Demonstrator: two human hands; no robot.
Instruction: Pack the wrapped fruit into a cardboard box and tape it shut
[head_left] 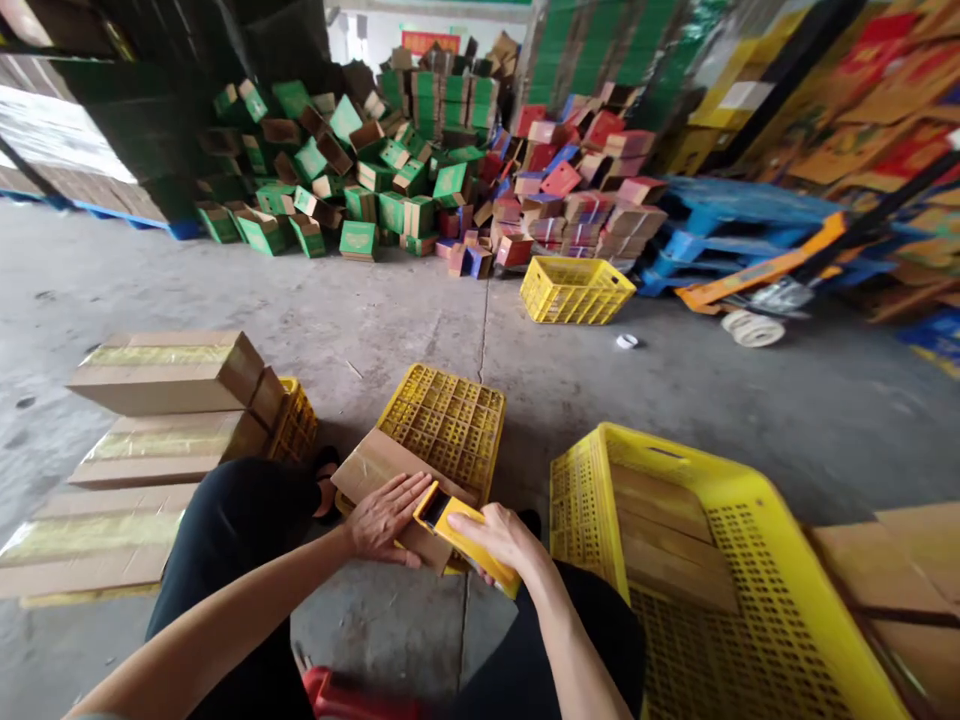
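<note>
A brown cardboard box (pixel 382 464) lies across an upturned yellow crate (pixel 450 410) between my knees. My left hand (pixel 390 518) presses flat on the box, fingers stretched out and apart. In my right hand (pixel 502 540) is a yellow tape dispenser (pixel 439 507) with a dark opening at its front end. The front of the dispenser rests at the box's near right part, just beside my left fingers. My right fingers wrap round its body, partly hidden beneath it.
Taped cartons (pixel 165 375) are stacked at left. A big yellow crate (pixel 660 445) with flat cardboard inside stands at right, beside more cardboard (pixel 885 560). Farther off are a yellow basket (pixel 577 290), a white ring (pixel 627 342), a pallet jack (pixel 765 270) and heaped green boxes (pixel 360 240).
</note>
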